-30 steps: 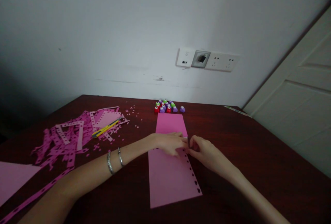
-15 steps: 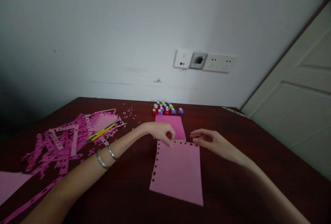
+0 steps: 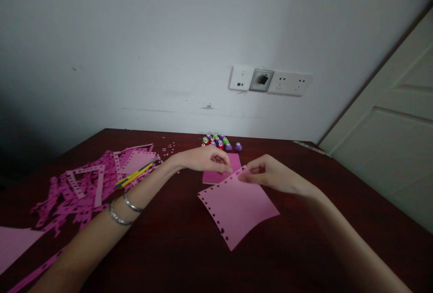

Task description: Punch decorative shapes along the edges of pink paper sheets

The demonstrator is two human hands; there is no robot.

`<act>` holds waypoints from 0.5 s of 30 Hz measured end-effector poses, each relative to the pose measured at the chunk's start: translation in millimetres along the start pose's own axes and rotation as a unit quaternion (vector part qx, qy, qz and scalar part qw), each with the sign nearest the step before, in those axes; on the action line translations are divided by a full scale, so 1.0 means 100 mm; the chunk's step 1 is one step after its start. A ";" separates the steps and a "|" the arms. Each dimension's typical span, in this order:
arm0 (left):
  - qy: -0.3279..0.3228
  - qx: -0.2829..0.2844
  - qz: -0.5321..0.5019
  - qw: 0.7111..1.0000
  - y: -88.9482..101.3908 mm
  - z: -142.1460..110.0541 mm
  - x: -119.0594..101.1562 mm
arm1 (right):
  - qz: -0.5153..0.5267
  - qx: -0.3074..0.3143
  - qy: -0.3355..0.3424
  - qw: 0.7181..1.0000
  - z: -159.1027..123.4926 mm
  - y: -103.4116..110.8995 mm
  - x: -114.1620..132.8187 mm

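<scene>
A light pink sheet of paper (image 3: pixel 238 209), with small shapes punched along two edges, is held up at a tilt over the dark red-brown table. My right hand (image 3: pixel 269 173) pinches it near its top corner, thumb on the near face. At its upper left edge, my left hand (image 3: pixel 209 160) has curled fingers, the fingertips closed at the paper's rim. Behind the sheet lies a darker pink stack of paper (image 3: pixel 216 176), partly covered by the sheet and my hands.
Several small purple, green and red craft punches (image 3: pixel 216 140) stand by the wall. On the left are punched pink paper strips (image 3: pixel 91 180), a yellow utility knife (image 3: pixel 135 176) and another pink sheet (image 3: pixel 16 243). A thin strip, perhaps a ruler (image 3: pixel 311 148), lies at the back right.
The punched sheet has come up off the table and turned, with a corner now pointing away from me. My right hand has moved onto it and taken hold near that corner.
</scene>
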State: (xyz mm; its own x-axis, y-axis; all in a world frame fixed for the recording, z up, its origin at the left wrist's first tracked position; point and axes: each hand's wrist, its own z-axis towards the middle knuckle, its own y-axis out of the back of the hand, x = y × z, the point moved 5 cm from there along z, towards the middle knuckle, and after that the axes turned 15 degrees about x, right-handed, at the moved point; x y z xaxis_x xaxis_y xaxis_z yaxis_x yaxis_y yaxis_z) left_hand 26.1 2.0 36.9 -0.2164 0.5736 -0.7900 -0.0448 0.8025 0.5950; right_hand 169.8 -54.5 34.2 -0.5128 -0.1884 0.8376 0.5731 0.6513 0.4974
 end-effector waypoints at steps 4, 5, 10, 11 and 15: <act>-0.030 -0.022 0.021 0.999 -0.07 0.02 -0.23 | -0.036 0.033 -0.005 0.999 0.02 -0.08 0.13; -0.034 -0.024 0.031 0.999 -0.09 0.03 -0.26 | -0.033 0.038 -0.002 0.999 0.02 -0.10 0.15; -0.038 -0.018 0.023 0.999 -0.12 0.05 -0.26 | -0.020 0.038 0.022 0.999 0.02 -0.16 0.21; -0.039 -0.016 0.010 0.999 -0.12 0.06 -0.25 | -0.016 0.035 0.027 0.999 0.01 -0.16 0.21; -0.059 -0.016 -0.041 0.997 -0.11 0.07 -0.22 | 0.004 0.039 0.043 0.998 0.00 -0.15 0.21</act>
State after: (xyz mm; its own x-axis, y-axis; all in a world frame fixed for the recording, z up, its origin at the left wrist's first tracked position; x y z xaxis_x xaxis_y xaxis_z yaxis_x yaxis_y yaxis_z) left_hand 38.4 -18.2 46.7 -0.0947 0.5224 -0.8475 -0.0887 0.8435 0.5298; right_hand 150.2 -67.9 44.1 -0.4501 -0.2439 0.8590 0.5229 0.7078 0.4749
